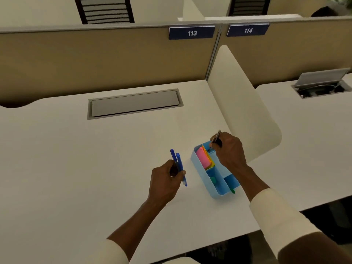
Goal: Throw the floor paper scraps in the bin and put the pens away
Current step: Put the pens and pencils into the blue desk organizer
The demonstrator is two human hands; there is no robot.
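Note:
A light blue desk organizer [202,174] sits on the white desk [95,159], near its right side. Pink and yellow sticky notes [204,157] fill its far compartment, and a green pen [232,191] pokes out at its near end. My left hand [164,184] is left of the organizer, shut on two blue pens [179,164] that point away from me. My right hand [227,149] hovers over the organizer's far end, shut on a dark pen [217,137] whose tip dips into the far compartment. No bin or paper scraps are in view.
A grey cable hatch [135,103] is set into the desk's far side. A white rounded divider [242,111] stands right of the organizer. Beige partitions carry signs 113 [192,32] and 114 [248,30]. The neighbouring desk has an open cable box [322,86].

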